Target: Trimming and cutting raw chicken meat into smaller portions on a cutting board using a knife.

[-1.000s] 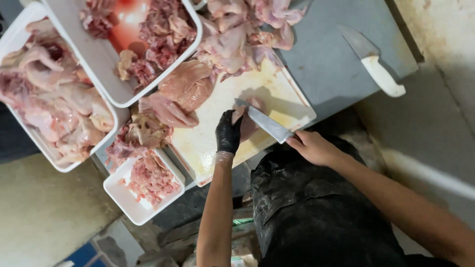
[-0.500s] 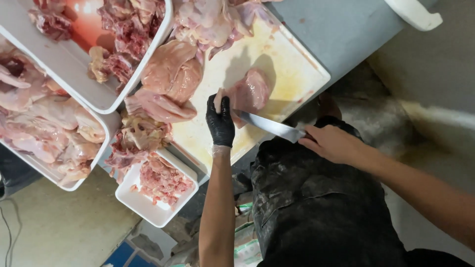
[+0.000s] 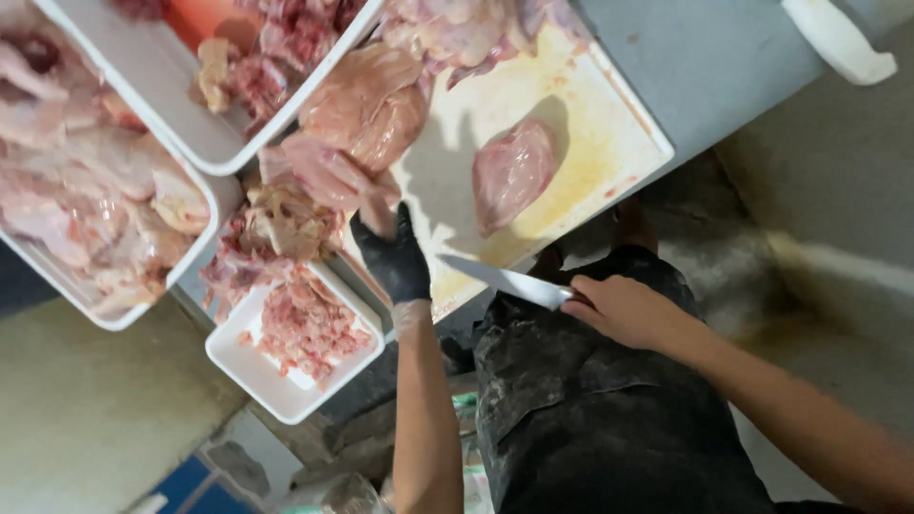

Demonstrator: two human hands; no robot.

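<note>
My left hand [image 3: 392,257], in a black glove, grips a raw chicken piece [image 3: 328,176] at the left edge of the white cutting board [image 3: 590,124]. My right hand [image 3: 624,309] is bare and holds a knife [image 3: 505,281] by its handle, blade pointing left over the board's near edge. A single pale chicken breast [image 3: 514,171] lies alone in the middle of the board, apart from both hands. More raw chicken [image 3: 367,100] is heaped at the board's far left.
A small white tray of meat scraps [image 3: 295,338] sits near my left forearm. Two larger white trays of chicken parts [image 3: 95,209] [image 3: 238,76] lie to the left. A second knife's white handle [image 3: 838,43] rests on the grey table, top right.
My left hand let go of the breast piece and moved left onto another chicken piece. The knife drew back from the breast toward the board's near edge.
</note>
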